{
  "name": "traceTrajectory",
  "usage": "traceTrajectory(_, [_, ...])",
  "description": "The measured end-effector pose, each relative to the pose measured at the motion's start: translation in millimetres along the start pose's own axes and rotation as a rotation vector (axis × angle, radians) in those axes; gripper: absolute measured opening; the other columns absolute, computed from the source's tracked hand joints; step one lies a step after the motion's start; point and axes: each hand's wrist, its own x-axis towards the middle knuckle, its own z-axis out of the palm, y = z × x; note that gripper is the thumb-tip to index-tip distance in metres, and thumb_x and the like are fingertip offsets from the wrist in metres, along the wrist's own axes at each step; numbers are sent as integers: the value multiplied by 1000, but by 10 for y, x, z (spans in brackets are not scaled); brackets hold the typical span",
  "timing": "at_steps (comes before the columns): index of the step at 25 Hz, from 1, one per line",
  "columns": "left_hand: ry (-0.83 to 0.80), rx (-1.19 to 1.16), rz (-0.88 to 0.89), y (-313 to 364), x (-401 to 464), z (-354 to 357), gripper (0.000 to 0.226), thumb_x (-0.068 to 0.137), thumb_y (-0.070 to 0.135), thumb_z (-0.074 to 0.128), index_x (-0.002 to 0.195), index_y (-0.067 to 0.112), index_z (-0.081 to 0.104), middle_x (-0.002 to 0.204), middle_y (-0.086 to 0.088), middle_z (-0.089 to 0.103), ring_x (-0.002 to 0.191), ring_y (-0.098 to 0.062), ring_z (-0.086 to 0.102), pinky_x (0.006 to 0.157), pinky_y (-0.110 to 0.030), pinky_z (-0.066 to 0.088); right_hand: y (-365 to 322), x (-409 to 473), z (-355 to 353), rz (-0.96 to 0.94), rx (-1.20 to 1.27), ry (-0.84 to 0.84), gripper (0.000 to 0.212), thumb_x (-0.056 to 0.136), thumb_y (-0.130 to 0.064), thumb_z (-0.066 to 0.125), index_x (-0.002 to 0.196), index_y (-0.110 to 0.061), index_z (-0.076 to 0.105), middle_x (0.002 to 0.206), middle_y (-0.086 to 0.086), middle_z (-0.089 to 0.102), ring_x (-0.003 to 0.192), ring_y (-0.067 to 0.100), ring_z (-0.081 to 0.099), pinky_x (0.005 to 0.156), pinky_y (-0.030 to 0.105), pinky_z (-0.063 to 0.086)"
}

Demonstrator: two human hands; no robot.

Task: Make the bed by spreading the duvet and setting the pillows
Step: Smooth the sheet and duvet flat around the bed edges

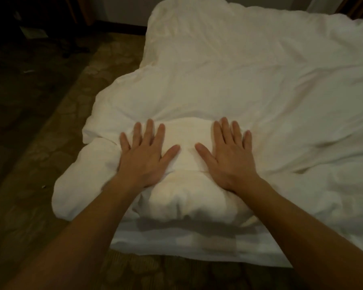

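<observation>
A white duvet (249,76) covers the bed from the near corner to the far edge, rumpled with soft creases. At the near corner it is bunched into a thick folded lump (187,189) that overhangs the mattress. My left hand (145,155) lies flat on that lump with fingers spread and straight, pressing down. My right hand (228,158) lies flat beside it, a short gap between the two thumbs, fingers straight too. Neither hand grips the fabric. No pillow is visible.
The white mattress sheet (176,243) shows below the bunched corner. Patterned brown carpet (40,164) runs along the bed's left side and near end. Dark furniture (40,21) stands at the far left, and a wall lies beyond the bed.
</observation>
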Motion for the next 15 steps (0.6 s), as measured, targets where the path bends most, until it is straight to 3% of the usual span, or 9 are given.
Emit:
traceTrajectory(8, [203, -27, -5, -93, 468, -155, 90, 77, 78, -16, 153, 29, -16, 163, -3, -16, 149, -29, -14, 117, -58, -8, -193, 487, -191, -63, 130, 135, 90, 86, -78, -7, 158, -24, -11, 167, -1, -13, 152, 21, -17, 121, 52, -12])
traceTrajectory(15, [78, -73, -14, -121, 1065, -42, 87, 79, 74, -17, 154, 32, -12, 164, 3, -14, 150, -24, -12, 116, -61, -4, -13, 1168, -104, 101, 87, -38, 92, 86, -77, -4, 158, -21, -8, 167, 1, -7, 153, 25, -10, 117, 66, -2])
